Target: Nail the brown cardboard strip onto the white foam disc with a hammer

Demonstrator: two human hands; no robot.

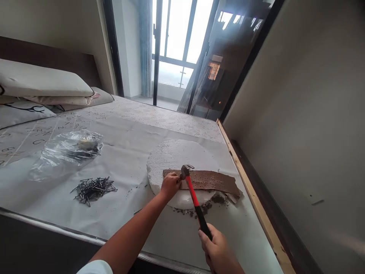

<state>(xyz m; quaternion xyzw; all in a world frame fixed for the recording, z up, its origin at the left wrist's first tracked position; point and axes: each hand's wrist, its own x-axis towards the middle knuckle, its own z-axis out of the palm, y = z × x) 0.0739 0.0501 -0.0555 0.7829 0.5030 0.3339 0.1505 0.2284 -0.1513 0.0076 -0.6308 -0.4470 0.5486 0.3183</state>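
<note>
Hammer [196, 199] in right hand [218, 249], left hand [170, 185] steadying board [209, 180]

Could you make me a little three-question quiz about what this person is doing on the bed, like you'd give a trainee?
1. True or false: the right hand grips the hammer by the black end of its handle.
2. What does the brown perforated strip lie on?
A. the round white foam disc
B. the pillow
C. the plastic bag
3. Fill in: the loose pile of dark ____ lies to the left of the left hand.

Key:
1. True; the hammer head sits beside the left hand's fingers at the strip's left end.
2. A.
3. nails.
</note>
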